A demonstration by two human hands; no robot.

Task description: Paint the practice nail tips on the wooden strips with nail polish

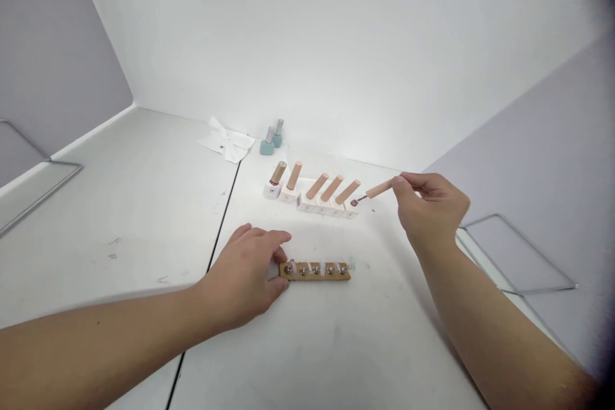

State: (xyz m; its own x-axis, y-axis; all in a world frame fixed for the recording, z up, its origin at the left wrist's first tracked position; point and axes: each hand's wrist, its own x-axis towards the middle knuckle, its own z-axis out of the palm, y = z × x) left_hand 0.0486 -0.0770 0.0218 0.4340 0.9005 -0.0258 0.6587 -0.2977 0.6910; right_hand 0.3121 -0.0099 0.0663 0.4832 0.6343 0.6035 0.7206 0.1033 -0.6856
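My right hand (pixel 430 208) pinches the peach-coloured cap of a nail polish brush (pixel 379 189). Its bristle end is at the mouth of an open white bottle (pixel 350 206), rightmost in the row; whether it dips inside I cannot tell. On the table, a narrow wooden nail tip stand (pixel 314 271) carries several round metal studs with pale, clear nail tips on them. Around its left end are the thumb and fingers of my left hand (pixel 252 269), closed on it, the index finger stretched above.
Left of the open bottle stand several capped polish bottles (pixel 317 195), one with a gold cap (pixel 278 172). Two teal bottles (pixel 268 146) and a crumpled tissue (pixel 230 143) lie farther back. Wire frames (pixel 521 256) flank the table (pixel 384 346), and a dark seam crosses it.
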